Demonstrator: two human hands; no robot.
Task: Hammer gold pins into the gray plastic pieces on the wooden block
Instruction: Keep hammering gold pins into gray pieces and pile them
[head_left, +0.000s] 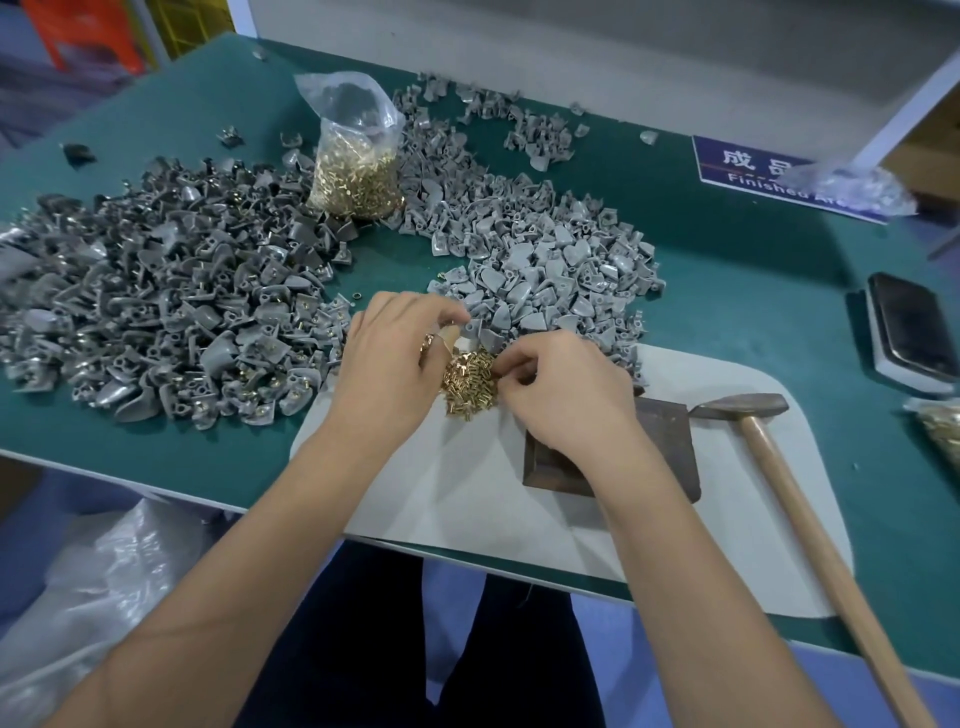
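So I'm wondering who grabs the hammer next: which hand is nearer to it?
Right. The right hand is over the wooden block beside the hammer; the left hand is farther away, past the gold pins.

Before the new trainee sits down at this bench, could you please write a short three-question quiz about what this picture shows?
1. True or false: the hammer is in the person's right hand.
2. Multiple choice: the loose gold pins between the two hands lie on (A) the bare green table, (B) the pale mat, (C) the wooden block.
3. Short answer: what holds the larger stock of pins at the back of the table?

Key
1. False: it lies on the mat, right of the block, and no hand touches it.
2. B.
3. A clear plastic bag that stands among the gray plastic pieces.
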